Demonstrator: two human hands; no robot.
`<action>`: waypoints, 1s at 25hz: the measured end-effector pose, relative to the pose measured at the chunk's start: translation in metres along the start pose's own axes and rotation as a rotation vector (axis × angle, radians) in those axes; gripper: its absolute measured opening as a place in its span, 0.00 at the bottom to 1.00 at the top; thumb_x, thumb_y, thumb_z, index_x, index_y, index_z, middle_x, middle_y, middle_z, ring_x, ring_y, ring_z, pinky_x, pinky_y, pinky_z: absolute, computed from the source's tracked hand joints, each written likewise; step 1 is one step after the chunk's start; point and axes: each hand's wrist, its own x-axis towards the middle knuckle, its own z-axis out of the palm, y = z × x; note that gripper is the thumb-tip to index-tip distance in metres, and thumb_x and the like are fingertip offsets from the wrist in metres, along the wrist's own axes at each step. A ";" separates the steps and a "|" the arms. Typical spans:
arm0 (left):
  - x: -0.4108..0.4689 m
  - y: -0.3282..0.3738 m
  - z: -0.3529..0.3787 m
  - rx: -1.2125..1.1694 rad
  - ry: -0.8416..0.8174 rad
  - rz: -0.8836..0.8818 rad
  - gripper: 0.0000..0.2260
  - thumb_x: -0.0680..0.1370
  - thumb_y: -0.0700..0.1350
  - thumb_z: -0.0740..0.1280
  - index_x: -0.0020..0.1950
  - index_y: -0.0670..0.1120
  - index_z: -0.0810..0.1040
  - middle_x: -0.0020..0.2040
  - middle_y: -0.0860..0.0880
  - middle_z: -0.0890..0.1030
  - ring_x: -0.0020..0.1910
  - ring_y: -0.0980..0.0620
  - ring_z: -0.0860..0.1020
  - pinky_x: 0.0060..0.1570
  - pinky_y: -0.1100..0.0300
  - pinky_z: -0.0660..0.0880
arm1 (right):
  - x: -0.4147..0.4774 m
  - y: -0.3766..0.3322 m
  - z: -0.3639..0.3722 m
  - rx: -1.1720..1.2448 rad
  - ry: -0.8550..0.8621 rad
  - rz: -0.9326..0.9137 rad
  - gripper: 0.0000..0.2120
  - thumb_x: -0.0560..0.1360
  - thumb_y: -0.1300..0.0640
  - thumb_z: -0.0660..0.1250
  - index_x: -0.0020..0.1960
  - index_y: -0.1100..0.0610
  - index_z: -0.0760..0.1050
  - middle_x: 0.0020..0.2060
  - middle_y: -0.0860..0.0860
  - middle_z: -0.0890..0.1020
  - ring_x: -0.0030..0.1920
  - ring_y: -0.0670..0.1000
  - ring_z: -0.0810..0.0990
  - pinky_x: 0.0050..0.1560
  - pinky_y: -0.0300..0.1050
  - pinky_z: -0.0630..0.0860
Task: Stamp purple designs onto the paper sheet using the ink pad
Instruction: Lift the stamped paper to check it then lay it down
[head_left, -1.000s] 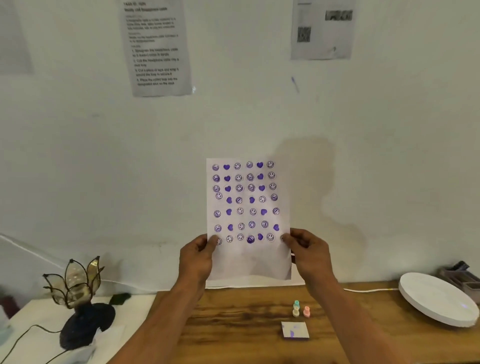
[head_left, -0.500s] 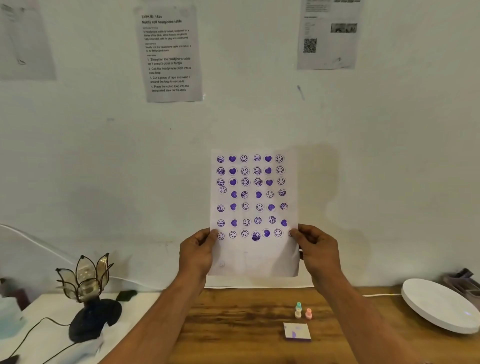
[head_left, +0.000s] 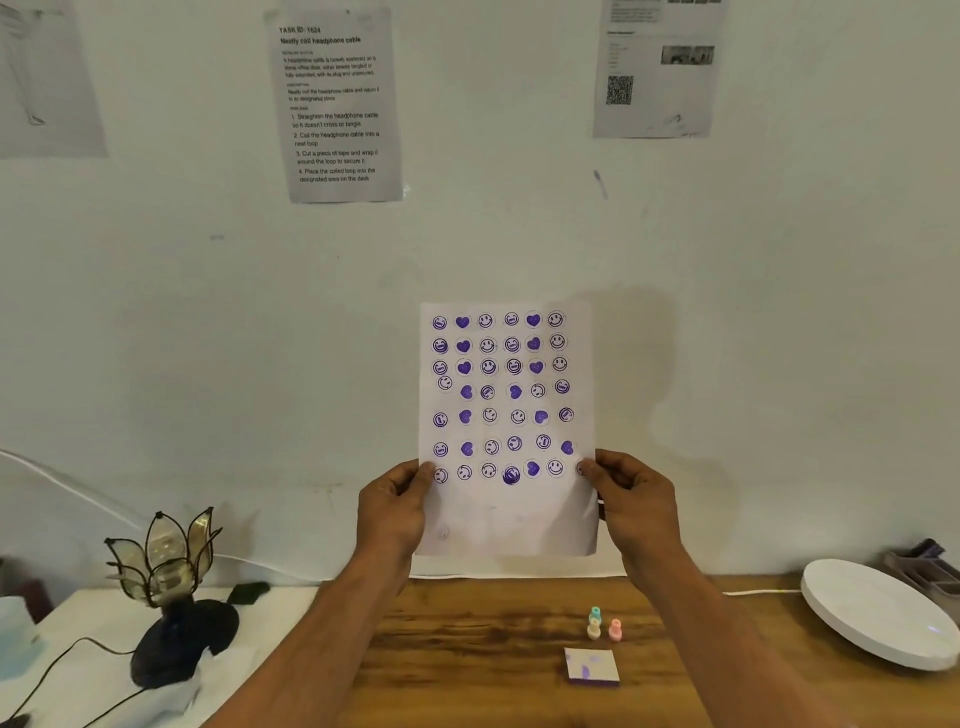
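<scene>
Against the pale wall, above the wooden surface (head_left: 467, 639), we have lifted the sheet (head_left: 506, 431) slightly higher; left hand (head_left: 392, 512) and right hand (head_left: 636, 506) fingers stay clamped on its edges. Rows look filled, so stamping seems done; stamps (head_left: 602, 626) and pad (head_left: 592, 666) rest below

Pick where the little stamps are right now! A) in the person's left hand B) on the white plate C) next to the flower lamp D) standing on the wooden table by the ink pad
D: the three little stamps stand on the wooden table just behind the ink pad, while both hands hold up the paper sheet.
</scene>
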 end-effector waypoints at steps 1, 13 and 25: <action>0.000 0.000 0.000 -0.001 0.003 0.002 0.03 0.79 0.45 0.72 0.48 0.50 0.87 0.50 0.51 0.88 0.54 0.47 0.84 0.57 0.52 0.80 | 0.000 0.000 0.000 0.002 0.001 -0.001 0.06 0.77 0.60 0.77 0.52 0.52 0.86 0.46 0.47 0.90 0.46 0.52 0.88 0.51 0.55 0.84; 0.003 -0.006 -0.001 0.054 0.018 -0.007 0.03 0.79 0.45 0.73 0.47 0.51 0.86 0.50 0.52 0.88 0.53 0.48 0.84 0.57 0.53 0.80 | 0.005 0.009 0.002 0.005 0.007 0.009 0.07 0.77 0.60 0.77 0.54 0.56 0.85 0.48 0.51 0.90 0.49 0.55 0.87 0.52 0.54 0.84; 0.009 -0.072 -0.014 0.309 0.035 -0.047 0.02 0.80 0.46 0.71 0.49 0.50 0.84 0.45 0.54 0.85 0.48 0.52 0.83 0.60 0.50 0.81 | 0.002 0.090 -0.001 -0.104 0.010 0.137 0.05 0.78 0.59 0.76 0.48 0.50 0.84 0.41 0.41 0.89 0.41 0.43 0.87 0.38 0.35 0.83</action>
